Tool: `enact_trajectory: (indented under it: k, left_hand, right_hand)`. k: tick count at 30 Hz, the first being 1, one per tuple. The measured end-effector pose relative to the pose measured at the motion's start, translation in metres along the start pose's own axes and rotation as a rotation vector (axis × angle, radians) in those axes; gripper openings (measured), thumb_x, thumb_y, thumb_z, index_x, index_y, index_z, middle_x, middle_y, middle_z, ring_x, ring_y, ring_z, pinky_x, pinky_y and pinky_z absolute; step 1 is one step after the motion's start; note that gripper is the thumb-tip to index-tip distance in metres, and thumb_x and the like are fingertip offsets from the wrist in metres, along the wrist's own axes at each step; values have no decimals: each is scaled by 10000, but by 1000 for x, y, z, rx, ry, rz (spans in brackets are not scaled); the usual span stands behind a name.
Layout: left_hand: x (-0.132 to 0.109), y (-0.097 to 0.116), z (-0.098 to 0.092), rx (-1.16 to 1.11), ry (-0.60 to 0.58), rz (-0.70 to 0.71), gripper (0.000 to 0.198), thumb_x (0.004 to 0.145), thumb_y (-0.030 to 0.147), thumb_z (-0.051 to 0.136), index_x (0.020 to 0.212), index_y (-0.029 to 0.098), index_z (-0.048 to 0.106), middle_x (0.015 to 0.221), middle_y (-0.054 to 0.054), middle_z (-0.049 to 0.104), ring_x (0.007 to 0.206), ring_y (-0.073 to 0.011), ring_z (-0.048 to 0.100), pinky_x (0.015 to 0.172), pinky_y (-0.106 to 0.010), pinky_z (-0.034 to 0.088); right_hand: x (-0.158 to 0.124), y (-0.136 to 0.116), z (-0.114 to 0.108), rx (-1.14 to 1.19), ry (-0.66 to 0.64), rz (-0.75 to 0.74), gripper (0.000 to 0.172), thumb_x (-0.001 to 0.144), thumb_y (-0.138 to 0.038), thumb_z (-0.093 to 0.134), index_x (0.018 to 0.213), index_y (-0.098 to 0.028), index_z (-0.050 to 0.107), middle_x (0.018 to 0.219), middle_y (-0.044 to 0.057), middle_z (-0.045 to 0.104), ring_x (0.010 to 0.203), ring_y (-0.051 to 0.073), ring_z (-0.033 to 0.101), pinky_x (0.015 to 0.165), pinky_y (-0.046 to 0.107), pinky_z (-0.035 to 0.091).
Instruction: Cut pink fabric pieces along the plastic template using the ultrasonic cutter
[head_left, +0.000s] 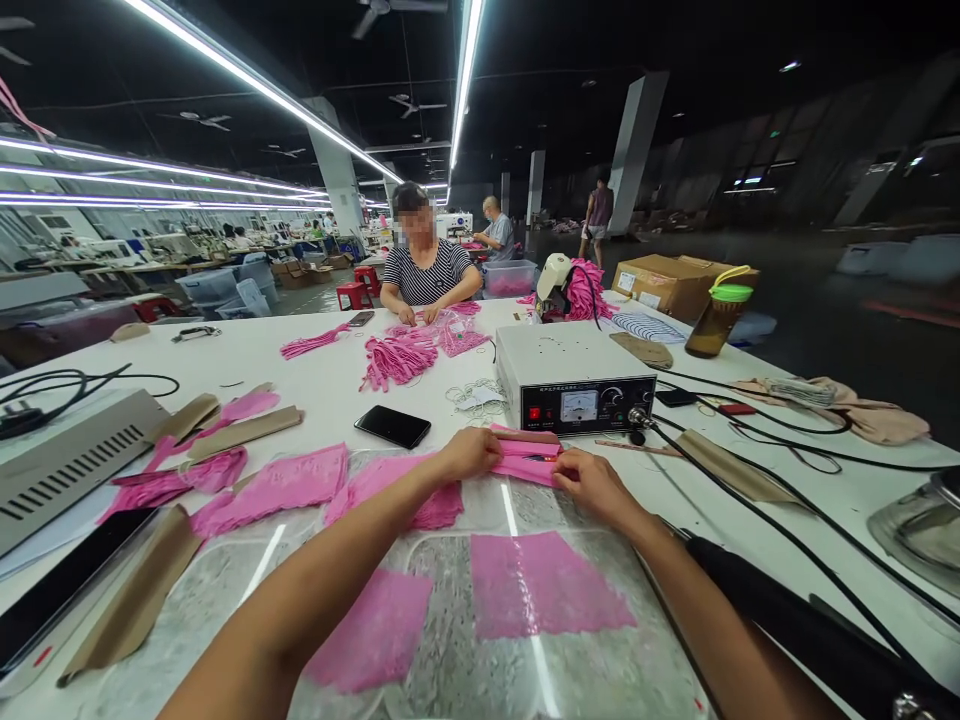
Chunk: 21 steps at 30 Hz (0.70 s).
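Observation:
My left hand (pixel 471 454) is closed on the left end of a pink fabric piece (pixel 525 464), just in front of the grey control box. At its right end, my right hand (pixel 596 487) pinches the same fabric between thumb and fingers. A small dark and red thing shows on the fabric near my right fingertips, too small to name. Below my hands, a pink fabric panel (pixel 547 585) lies flat on the clear, glossy sheet (pixel 450 620). Another pink panel (pixel 375 630) lies partly behind my left forearm. Stacked pink pieces (pixel 281 488) sit to the left.
The control box (pixel 574 375) has black cables running right. A black phone (pixel 392 426) lies left of it. A black handheld tool (pixel 780 610) rests beside my right forearm. Across the table, a co-worker (pixel 431 265) handles pink fabric. A bottle (pixel 718 318) stands at the back right.

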<state>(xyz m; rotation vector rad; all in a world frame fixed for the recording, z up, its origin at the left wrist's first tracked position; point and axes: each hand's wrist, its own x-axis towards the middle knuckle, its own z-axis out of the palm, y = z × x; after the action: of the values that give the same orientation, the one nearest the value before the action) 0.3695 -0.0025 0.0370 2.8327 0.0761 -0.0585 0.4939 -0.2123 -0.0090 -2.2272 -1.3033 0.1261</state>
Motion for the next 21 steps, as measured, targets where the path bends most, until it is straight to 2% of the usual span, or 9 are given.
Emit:
enact_trajectory:
  k: [4,9,18,21]
  left_hand:
    - [-2,2,-2,31,0,-12,307,965,338,583,1209,151,581,1206,-90,597,1024,-224,622,867,-415,547]
    - [-8,6,-2,90,20,-8,306,965,333,584,1210,148,577,1195,-92,601,1013,-217,625,861,-414,549]
    - [-21,21,1,185,94,42,298,964,337,586,1191,142,584,1166,-87,611,993,-208,631,850,-410,550]
    - [-33,27,1,202,114,87,167,963,255,569,1062,127,612,1038,-67,646,947,-193,632,892,-403,518]
  right_hand:
    - [1,-9,-2,-7,52,-25,222,928,-354,584,1017,-160,642,1049,54,652,969,181,623,873,403,520]
    - [8,-21,4,-40,74,-54,247,882,-338,647,1070,-178,651,1130,64,641,1093,212,588,954,436,481]
    - [10,-24,16,-188,141,-8,241,920,-374,591,1042,-171,636,1114,66,639,1029,199,608,906,428,508]
    - [10,-21,17,-215,155,-26,245,919,-378,593,1036,-167,634,1090,62,642,1002,193,614,883,416,516]
